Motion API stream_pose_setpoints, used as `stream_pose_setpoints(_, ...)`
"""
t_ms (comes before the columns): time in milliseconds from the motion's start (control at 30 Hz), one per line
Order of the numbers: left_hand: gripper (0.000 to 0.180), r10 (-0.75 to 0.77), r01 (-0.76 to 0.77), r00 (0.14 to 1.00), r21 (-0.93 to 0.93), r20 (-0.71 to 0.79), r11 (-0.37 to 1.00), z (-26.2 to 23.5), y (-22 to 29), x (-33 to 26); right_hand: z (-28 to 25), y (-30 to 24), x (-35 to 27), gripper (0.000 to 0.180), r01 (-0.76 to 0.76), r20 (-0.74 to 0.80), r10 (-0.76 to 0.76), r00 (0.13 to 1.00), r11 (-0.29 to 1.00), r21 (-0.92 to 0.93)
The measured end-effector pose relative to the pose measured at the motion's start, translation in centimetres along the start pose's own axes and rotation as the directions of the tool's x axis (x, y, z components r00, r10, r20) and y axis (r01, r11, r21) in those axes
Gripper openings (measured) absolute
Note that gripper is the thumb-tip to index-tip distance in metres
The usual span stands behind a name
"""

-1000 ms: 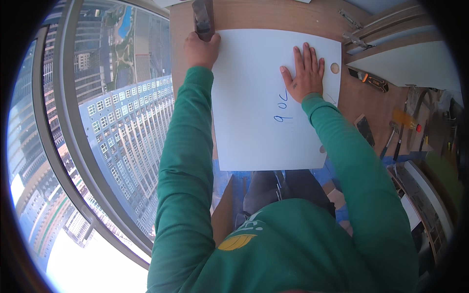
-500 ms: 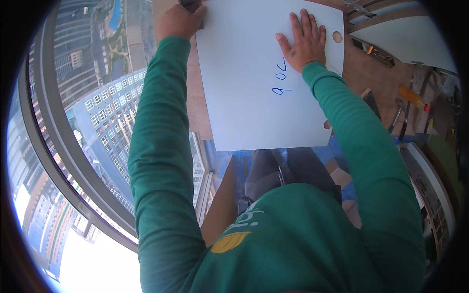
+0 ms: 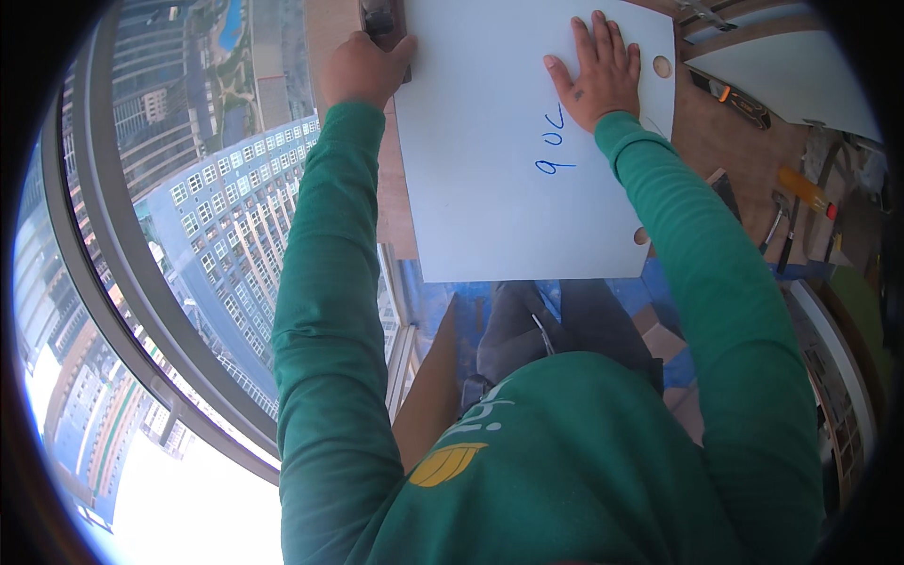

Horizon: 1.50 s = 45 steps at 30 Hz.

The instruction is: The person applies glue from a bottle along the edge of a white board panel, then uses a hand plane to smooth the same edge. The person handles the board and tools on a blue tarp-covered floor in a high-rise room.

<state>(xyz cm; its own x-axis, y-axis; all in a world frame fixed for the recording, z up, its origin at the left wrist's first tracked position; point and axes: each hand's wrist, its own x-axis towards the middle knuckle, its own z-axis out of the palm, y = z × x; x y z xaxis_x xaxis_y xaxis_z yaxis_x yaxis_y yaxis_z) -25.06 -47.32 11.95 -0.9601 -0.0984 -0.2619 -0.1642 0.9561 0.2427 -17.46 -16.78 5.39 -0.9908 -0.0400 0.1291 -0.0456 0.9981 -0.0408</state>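
Observation:
A white panel (image 3: 480,207) with blue handwriting and two round holes by its right edge lies on a brown wooden work surface. My left hand (image 3: 365,71) is closed around a small dark hand plane (image 3: 380,21), which sits against the panel's left edge; its far end is cut off by the top of the picture. My right hand (image 3: 605,77) rests flat on the panel's far right part, fingers spread, holding nothing.
A utility knife (image 3: 739,102) lies right of the panel, near another white board (image 3: 791,80). Farther right are a screwdriver with an orange handle (image 3: 802,190) and a hammer (image 3: 775,218). A large window (image 3: 141,311) borders the left. Cardboard (image 3: 428,386) stands below the bench.
My left hand has slid the hand plane nearer to me along the panel's left edge. The right hand keeps its place on the panel; the whole view has shifted slightly.

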Motion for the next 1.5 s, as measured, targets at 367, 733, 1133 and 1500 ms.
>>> stream_pose_setpoints(367,0.061,-0.156,0.162,0.983,-0.061,0.093,0.985,0.2,-1.5,-9.9,-0.3,-0.3,0.0,0.072,-0.015,0.047,0.016,0.999,1.000,-0.021)
stream_pose_setpoints(733,0.063,-0.117,0.117,0.993,-0.098,0.008,0.988,0.7,-0.5,-7.9,-1.0,-0.5,0.0,0.071,-0.027,0.096,0.034,0.995,0.997,-0.066)
stream_pose_setpoints(1133,0.074,0.071,-0.075,0.994,-0.045,-0.079,0.996,0.0,0.7,7.1,-0.9,-0.3,0.1,0.072,-0.037,0.098,0.042,0.994,0.998,-0.049)
stream_pose_setpoints(1500,0.075,0.103,-0.104,0.991,-0.007,-0.085,0.995,0.8,-0.2,7.0,-0.5,-0.1,-0.1,0.072,-0.024,0.048,0.025,0.999,1.000,-0.006)
